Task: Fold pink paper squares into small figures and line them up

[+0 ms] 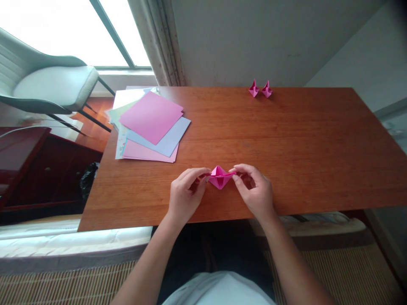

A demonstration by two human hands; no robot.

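Observation:
A pink folded paper figure [219,178] is between my two hands over the front part of the wooden table. Its middle bulges open into a diamond shape, with a narrow point at each side. My left hand [188,190] pinches the left point between thumb and fingers. On the other side, my right hand [254,186] pinches the right point the same way. Two smaller-looking pink folded paper figures, one [253,89] beside the other [267,90], stand near the table's back edge, each with a tip pointing up.
Sheets of coloured paper lie in a loose stack on the table's left side, a pink sheet [152,116] over a light blue sheet [173,135]. The wooden table [318,148] ends close to my body. Beyond its left edge stands a pale chair [54,87] by the window.

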